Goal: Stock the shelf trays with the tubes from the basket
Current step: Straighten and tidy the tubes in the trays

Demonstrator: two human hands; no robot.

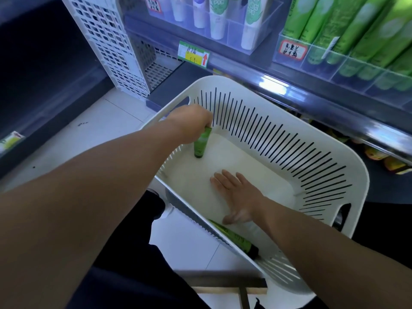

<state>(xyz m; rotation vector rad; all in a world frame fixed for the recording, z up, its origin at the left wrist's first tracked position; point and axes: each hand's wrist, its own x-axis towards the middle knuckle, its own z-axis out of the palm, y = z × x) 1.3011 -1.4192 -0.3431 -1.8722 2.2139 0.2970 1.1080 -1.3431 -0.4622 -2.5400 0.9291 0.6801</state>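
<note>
Head view shows, nearest to the person, a green tube with a black cap (236, 239) that lies against the near wall of the white slotted basket (323, 175). Just beyond it the right hand (236, 192) rests flat on the basket floor, fingers straight, holding nothing. Farther in, at the far left corner, the left hand (191, 121) grips the top of a second green tube (201, 142), which stands with its cap down on the floor. I judge this as the picking step: the basket is almost empty. Next, the left hand must lift this tube up to the clear shelf tray of green tubes (334, 61) at the upper right, while the near tube waits for the right hand.
</note>
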